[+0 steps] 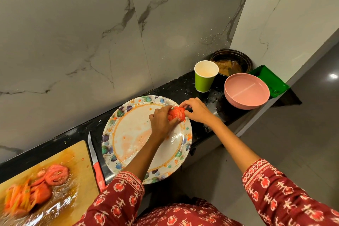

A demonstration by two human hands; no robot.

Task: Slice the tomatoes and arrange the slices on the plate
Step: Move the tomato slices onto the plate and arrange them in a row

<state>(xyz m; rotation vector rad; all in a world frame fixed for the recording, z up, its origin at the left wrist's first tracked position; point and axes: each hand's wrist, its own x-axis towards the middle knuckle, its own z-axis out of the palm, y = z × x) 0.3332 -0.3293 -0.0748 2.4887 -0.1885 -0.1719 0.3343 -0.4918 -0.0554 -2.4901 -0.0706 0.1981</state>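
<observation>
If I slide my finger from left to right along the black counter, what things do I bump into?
Wooden cutting board with tomato slices → red-handled knife → flowery plate → bunch of tomato slices held by both hands → green paper cup → pink bowl → green tray.

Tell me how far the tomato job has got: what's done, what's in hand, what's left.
Done: tomatoes are sliced, and the knife lies set down between the cutting board and the plate.
In hand: the left hand and right hand together hold a stack of slices at the plate's far rim.
Left: fanning that stack out and moving over the slices on the board; the plate's middle holds only juice.
</observation>
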